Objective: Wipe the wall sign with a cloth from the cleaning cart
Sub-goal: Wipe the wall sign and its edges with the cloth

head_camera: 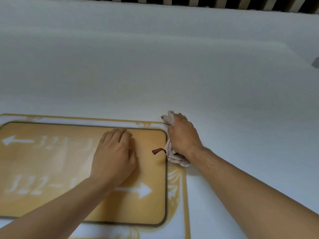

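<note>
The wall sign (51,163) is a gold rounded panel with white arrows and room numbers, set in a white frame with gold scrollwork. It fills the lower left of the head view. My left hand (114,156) lies flat on the panel's right half, fingers together, holding nothing. My right hand (183,135) presses a pale bunched cloth (172,152) against the sign's upper right corner and frame edge. A small dark red tag (158,150) sticks out of the cloth to the left. Most of the cloth is hidden under my hand.
A plain white wall (155,66) spreads above and to the right of the sign. Dark and light vertical slats (207,1) run along the top edge. A small grey object (315,62) shows at the far right edge.
</note>
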A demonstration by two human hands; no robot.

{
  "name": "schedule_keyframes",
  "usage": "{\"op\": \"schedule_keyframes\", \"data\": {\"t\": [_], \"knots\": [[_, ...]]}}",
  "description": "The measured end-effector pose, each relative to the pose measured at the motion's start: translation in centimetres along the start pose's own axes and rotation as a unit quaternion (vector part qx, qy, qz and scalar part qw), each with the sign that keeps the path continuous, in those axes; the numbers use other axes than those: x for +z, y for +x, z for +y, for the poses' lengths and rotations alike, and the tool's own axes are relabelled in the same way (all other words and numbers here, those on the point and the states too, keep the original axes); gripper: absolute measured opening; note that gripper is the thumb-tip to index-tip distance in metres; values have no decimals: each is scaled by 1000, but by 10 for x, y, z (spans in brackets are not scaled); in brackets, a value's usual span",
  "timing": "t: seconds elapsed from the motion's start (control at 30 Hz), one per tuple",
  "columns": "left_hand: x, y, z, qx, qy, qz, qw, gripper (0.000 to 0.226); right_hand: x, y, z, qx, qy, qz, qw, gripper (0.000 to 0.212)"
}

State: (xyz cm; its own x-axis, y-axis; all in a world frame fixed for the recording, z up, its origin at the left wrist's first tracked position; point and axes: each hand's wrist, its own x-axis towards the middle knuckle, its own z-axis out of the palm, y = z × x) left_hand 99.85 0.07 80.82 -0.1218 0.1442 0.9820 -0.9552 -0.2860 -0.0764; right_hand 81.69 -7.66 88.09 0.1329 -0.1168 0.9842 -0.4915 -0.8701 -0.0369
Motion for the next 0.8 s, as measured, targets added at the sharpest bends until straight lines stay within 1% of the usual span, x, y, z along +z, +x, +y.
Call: {"op": "schedule_keyframes", "data": {"t": [0.07,0.17,0.27,0.33,0.37,0.43,0.5,0.53,0.6,0.7,0.8], "knots": [[-1,0,-14,-25,-2,-5,1000,45,-2,7,-3,-5,-22,-6,1000,41],[4,-11,-29,-15,0,3,1000,50,1,12,-8,-24,-53,-4,998,32],[6,-15,-31,-19,-20,12,1000,50,4,15,-11,-29,-42,10,999,23],[5,-13,-31,-20,-30,19,999,50,5,16,-14,-34,-23,30,999,13],[4,-14,-32,-20,-33,20,999,51,8,16,-15,-41,-25,38,998,12],[5,-15,-34,-21,-37,16,999,50,12,20,-17,-58,-80,45,994,20],[6,-16,-37,-28,-42,18,999,47,15,26,-22,-72,-113,43,990,30],[7,-17,-37,-31,-43,21,998,47,15,29,-24,-76,-118,39,989,30],[9,-17,-38,-36,-45,26,998,48,15,34,-31,-77,-121,35,989,24],[10,-17,-37,-38,-51,31,997,45,16,38,-41,-78,-103,39,991,35],[12,-16,-37,-33,-54,43,997,42,22,39,-56,-96,-99,38,990,38]]}}
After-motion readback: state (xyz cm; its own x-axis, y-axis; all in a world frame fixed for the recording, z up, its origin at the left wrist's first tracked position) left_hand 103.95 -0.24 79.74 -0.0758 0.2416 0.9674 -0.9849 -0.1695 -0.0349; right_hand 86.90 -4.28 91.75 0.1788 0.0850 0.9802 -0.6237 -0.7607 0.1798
